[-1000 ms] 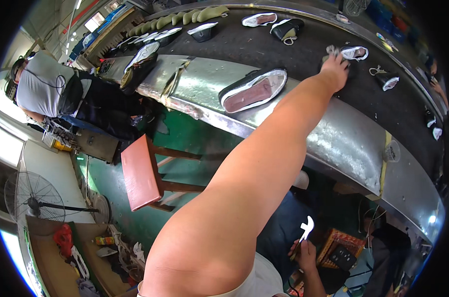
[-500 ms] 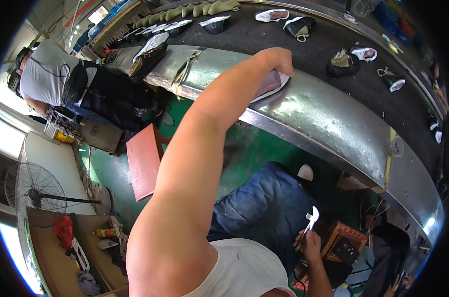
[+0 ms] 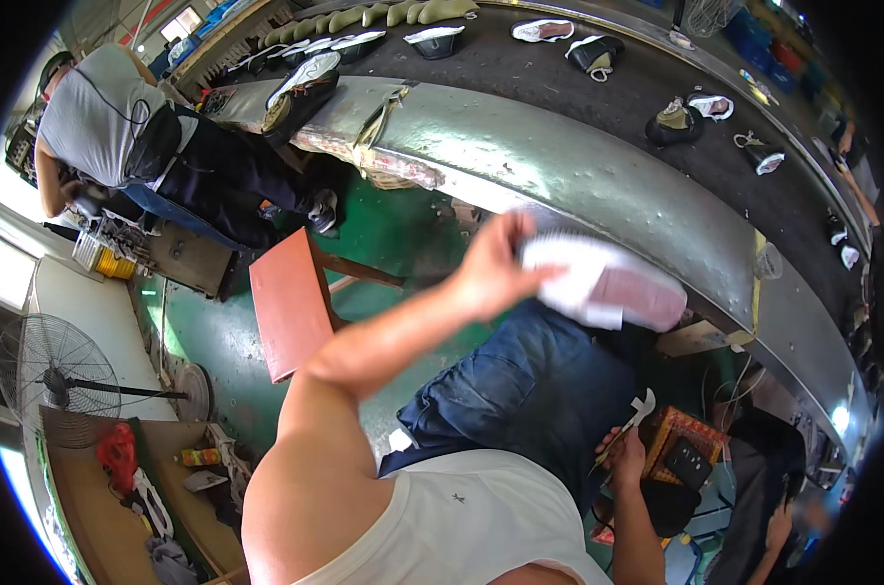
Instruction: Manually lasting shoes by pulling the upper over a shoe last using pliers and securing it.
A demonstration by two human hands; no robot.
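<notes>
My left hand [image 3: 495, 268] grips a light-coloured shoe [image 3: 637, 292] by one end, in front of the metal bench edge. The shoe is blurred by motion; its pinkish underside faces up and white material runs around it. Lower right, over my lap, my right hand [image 3: 625, 453] is closed around the handles of lasting pincers [image 3: 642, 405]. Their bright, curved metal head points up and away. My fingers hide much of the handles.
A dark conveyor belt [image 3: 559, 83] behind the metal ledge [image 3: 598, 156] carries several shoes and green lasts [image 3: 393, 15]. At left are a reddish-brown stool [image 3: 291, 307], a fan [image 3: 57, 380] and a co-worker [image 3: 110, 117]. An orange patterned box [image 3: 671, 439] stands near my right hand.
My left hand has come back from the metal ledge with the shoe, which was lying there under it. My right hand, with the pincers, sits slightly farther right in view.
</notes>
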